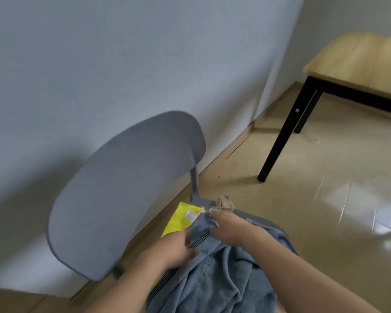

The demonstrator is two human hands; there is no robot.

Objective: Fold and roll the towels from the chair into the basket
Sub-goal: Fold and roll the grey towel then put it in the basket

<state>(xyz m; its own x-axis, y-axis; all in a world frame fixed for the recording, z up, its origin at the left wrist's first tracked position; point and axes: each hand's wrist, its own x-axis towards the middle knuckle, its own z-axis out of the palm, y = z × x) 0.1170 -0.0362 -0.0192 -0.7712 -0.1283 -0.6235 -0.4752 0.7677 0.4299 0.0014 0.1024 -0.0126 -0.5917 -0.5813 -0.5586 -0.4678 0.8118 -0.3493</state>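
A single head-worn wide-angle camera is looking forward and steeply down from above the person's forearms. It is sitting close to the chair [127,195], whose backrest is filling the left centre, and is facing a wall corner. The table [357,64] is lying farther off at upper right. The frame is tilting clockwise.

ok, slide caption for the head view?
Both hands, left and right, grip a blue towel over a yellow towel on a grey chair.
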